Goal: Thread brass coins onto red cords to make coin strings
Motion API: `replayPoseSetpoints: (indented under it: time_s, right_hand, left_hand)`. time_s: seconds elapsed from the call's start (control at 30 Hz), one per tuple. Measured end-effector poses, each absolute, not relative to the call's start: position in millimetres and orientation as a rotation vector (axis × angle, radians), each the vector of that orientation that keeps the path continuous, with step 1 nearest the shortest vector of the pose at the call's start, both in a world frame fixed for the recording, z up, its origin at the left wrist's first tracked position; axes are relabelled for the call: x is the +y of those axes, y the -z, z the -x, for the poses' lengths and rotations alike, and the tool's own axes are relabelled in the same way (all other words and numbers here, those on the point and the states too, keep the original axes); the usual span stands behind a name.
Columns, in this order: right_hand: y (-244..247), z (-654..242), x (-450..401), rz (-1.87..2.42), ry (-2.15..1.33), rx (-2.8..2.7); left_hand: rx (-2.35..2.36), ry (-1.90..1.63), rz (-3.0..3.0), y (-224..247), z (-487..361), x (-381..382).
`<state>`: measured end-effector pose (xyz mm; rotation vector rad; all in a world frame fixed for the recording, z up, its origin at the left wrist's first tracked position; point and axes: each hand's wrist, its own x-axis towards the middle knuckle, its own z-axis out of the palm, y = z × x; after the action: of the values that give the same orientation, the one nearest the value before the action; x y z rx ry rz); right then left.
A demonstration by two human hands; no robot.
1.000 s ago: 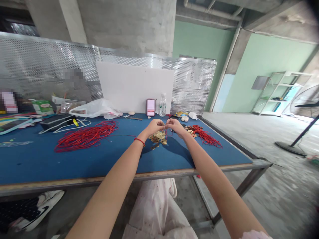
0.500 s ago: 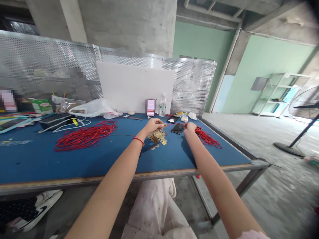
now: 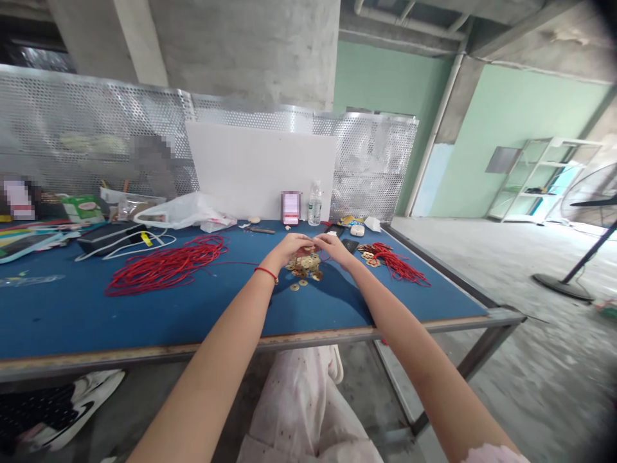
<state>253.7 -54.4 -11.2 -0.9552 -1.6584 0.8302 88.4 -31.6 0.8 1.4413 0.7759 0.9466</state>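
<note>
On our blue tabletop (image 3: 226, 315), mid-frame, lie gold coins (image 3: 308, 263). Our left hand (image 3: 292, 247) and right hand (image 3: 334, 248) bend close above; we can't tell their grip. Next seems to need slow care.

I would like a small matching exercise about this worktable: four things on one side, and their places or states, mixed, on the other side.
Things
1. plastic bag
2. red bracelet
3. gold-coloured coins
4. long red cord

Places and states
A. piled close to the left hand and right hand
B. lying in a big tangle of strands on the blue tabletop
C. crumpled and whitish, in front of the white board
D. around the left wrist

Right pairs: 1-C, 2-D, 3-A, 4-B
</note>
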Motion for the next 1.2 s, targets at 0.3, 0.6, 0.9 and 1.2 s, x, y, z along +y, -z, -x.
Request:
replayPoseSetpoints:
  time_s: [0.3, 0.6, 0.9, 1.2]
  right_hand:
    - [2, -259, -62, 0.958, -0.711, -1.594]
    - [8, -262, -57, 0.999, -0.628, -1.565]
    - [26, -267, -48, 1.28, -0.591, -1.923]
    - [27, -266, -51, 1.522, -0.476, -2.193]
  left_hand:
    - [0.747, -0.822, -1.399, -2, -88, -35]
    - [0.671, -0.84, -1.504, 0, -90, -38]
    - [0.877, -0.71, -1.755, 4, -81, -26]
    - [0.956, -0.592, -1.863, 5, -81, -28]
